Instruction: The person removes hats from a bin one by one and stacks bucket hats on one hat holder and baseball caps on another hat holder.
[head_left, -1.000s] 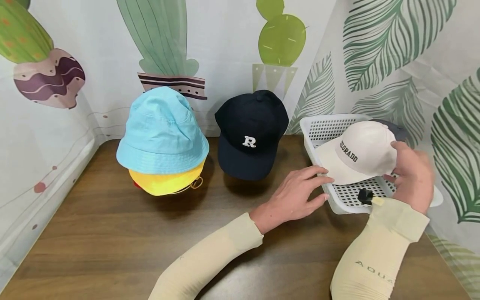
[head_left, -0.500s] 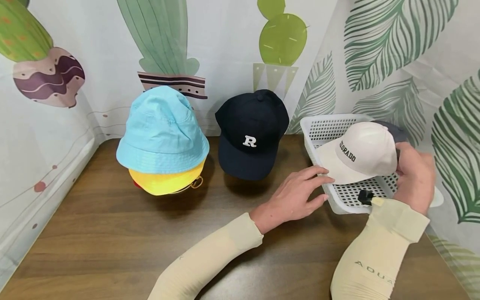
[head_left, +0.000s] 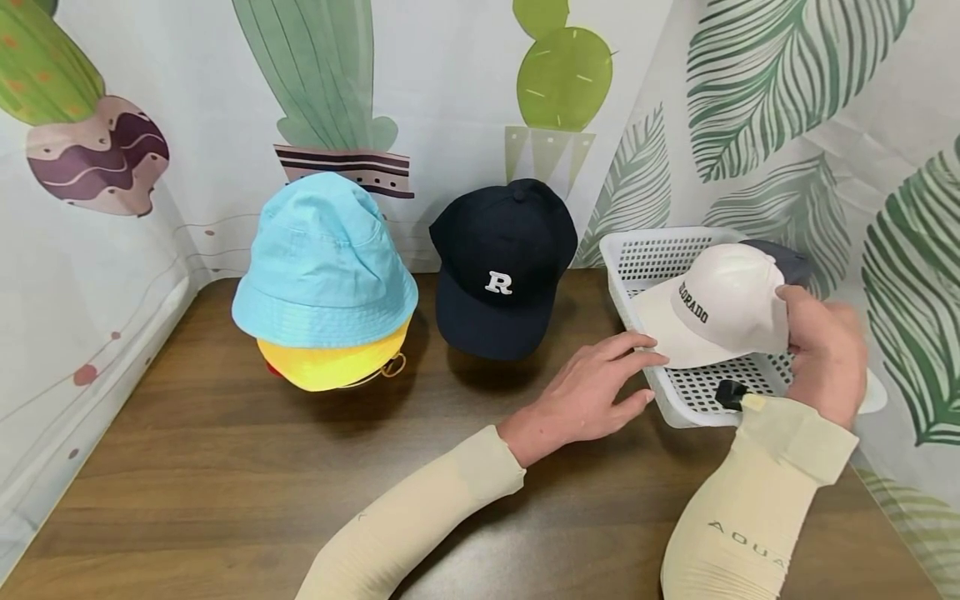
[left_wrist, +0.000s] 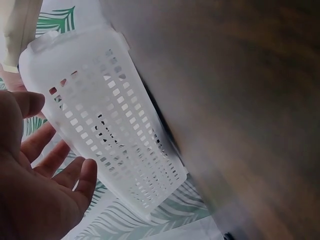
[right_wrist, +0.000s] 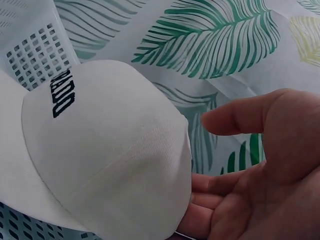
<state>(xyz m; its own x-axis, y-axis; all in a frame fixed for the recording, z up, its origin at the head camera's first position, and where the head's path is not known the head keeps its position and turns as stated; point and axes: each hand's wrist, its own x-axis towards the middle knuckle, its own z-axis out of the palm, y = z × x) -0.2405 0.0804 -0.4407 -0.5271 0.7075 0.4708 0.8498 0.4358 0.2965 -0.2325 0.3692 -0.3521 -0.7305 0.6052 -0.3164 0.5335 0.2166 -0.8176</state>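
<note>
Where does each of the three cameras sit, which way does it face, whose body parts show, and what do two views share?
Head: worn on the head, looking forward and down at the table; the person's left hand, right hand and beige sleeves show.
Left wrist: worn on the left wrist, looking past the left hand's fingers at the side of the white basket.
Right wrist: worn on the right wrist, looking at the white cap; the right hand shows.
Shared: head and right wrist both show the white cap's lettering.
</note>
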